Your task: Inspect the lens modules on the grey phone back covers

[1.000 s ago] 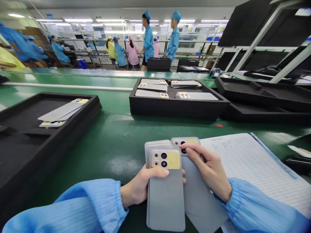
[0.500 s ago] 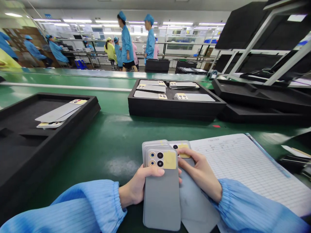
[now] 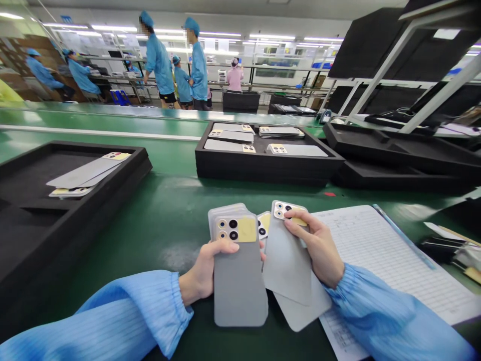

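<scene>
My left hand (image 3: 210, 263) is closed round a stack of grey phone back covers (image 3: 240, 286), thumb on the top one below its camera rings and yellow film. In my right hand (image 3: 317, 245), a single phone back cover (image 3: 287, 268) is pinched near its camera corner, fingers over the lenses. Beneath that one lies another phone back cover (image 3: 304, 311), which partly overlaps the gridded paper sheet (image 3: 361, 240). A further camera corner shows between the stack and the single cover; most of it is hidden.
To the left stands a black foam tray (image 3: 124, 200) with several covers. Another black tray (image 3: 263, 168) holding several covers sits ahead. Stacked black trays (image 3: 398, 170) and a metal frame (image 3: 387, 65) are on the right. People in work coats (image 3: 160, 60) are beyond the bench.
My right hand has lifted one back cover up and away from the stack, exposing another below it. The left hand still grips its stack. In the background, two people have moved left.
</scene>
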`<state>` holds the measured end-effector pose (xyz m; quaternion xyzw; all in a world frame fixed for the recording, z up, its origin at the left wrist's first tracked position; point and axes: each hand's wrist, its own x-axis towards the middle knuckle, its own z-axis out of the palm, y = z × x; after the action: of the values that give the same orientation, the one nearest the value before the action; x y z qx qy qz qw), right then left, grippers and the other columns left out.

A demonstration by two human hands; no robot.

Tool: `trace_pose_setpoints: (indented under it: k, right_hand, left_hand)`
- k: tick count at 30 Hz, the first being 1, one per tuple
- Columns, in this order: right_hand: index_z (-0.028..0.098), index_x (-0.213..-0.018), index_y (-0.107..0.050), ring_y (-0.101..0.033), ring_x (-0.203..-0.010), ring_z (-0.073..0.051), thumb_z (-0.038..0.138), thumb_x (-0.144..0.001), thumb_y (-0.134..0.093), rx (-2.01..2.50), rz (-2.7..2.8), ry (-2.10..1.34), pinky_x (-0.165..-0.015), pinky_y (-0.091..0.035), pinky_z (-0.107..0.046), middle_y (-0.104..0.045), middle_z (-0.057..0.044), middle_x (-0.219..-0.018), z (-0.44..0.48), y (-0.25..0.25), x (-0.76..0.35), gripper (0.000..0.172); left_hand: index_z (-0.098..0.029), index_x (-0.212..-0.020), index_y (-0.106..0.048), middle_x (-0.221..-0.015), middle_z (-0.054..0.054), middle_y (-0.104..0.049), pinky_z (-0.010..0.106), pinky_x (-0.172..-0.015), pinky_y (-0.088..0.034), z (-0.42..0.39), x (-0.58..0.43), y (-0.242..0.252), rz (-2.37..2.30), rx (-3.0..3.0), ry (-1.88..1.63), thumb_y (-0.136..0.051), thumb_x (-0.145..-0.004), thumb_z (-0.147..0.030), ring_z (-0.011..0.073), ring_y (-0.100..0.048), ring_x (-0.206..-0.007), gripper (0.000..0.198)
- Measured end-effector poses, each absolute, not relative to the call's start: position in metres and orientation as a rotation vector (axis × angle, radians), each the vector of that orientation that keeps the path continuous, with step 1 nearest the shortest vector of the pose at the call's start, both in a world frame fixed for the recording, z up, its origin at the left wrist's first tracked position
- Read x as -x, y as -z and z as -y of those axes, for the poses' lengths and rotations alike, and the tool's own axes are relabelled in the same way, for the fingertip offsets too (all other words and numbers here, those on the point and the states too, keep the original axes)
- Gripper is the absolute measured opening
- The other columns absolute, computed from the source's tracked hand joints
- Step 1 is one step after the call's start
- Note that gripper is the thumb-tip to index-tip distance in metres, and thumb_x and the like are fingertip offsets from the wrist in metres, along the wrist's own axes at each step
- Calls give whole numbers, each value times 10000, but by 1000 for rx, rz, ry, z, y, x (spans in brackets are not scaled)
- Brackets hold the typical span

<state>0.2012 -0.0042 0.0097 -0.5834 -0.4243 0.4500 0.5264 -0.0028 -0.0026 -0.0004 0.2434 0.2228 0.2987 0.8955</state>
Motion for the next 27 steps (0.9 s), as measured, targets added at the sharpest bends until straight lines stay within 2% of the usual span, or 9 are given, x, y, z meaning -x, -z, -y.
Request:
trace_pose_setpoints:
  k: [6, 12, 15, 18, 21, 24, 27]
  right_hand:
    - [213, -844, -579, -570, -568, -139, 327, -664, -671, 1342, 1064, -1258, -489, -466, -251, -582, 2, -795, 6, -11, -199, 232]
    - [224, -891, -582, -594, -665, -156, 291, -712, -632, 1328, 1129, -1197, -550, -493, -267, -580, -20, -947, 5, -10, -200, 197]
    - [254, -1012, -560, -606, -801, -196, 283, -733, -616, 1290, 1171, -1153, -657, -513, -307, -578, -36, -1054, 6, -10, -199, 286]
    - [300, -1192, -442, -586, -925, -225, 287, -746, -616, 1258, 1177, -1118, -739, -509, -345, -569, -44, -1104, 7, -8, -199, 479]
    - [323, -1269, -333, -563, -995, -239, 288, -743, -633, 1228, 1142, -1111, -782, -497, -372, -546, -48, -1141, 6, -5, -198, 606]
    - [323, -1249, -315, -568, -987, -236, 287, -747, -640, 1188, 1089, -1153, -782, -496, -372, -565, -44, -1088, 6, -5, -198, 599]
    - [315, -1185, -333, -597, -892, -203, 275, -750, -643, 1143, 1083, -1202, -741, -508, -339, -586, -28, -1004, 7, -7, -197, 536]
  left_hand:
    - [-64, -975, -620, -863, 128, -670, 354, -706, -434, -2, 5, -1, -480, -490, -618, -475, -655, -271, 226, -602, -746, 408]
    - [-65, -997, -625, -898, 143, -675, 374, -735, -449, 1, 4, -7, -569, -562, -689, -516, -663, -239, 243, -606, -778, 392]
    - [-68, -992, -628, -911, 151, -681, 388, -754, -457, 5, 3, -12, -635, -602, -756, -534, -682, -215, 260, -613, -808, 356]
    - [-73, -983, -631, -917, 146, -683, 403, -774, -463, 8, 2, -16, -667, -618, -821, -537, -696, -192, 273, -616, -839, 325]
    - [-78, -986, -629, -919, 137, -684, 409, -772, -470, 9, 1, -19, -739, -620, -867, -549, -700, -188, 276, -620, -838, 317]
    - [-83, -993, -628, -910, 130, -689, 400, -752, -479, 9, 0, -21, -819, -603, -876, -568, -687, -205, 272, -626, -809, 334]
    - [-83, -993, -630, -899, 128, -690, 390, -739, -479, 10, 0, -19, -831, -576, -833, -571, -680, -229, 265, -629, -781, 350]
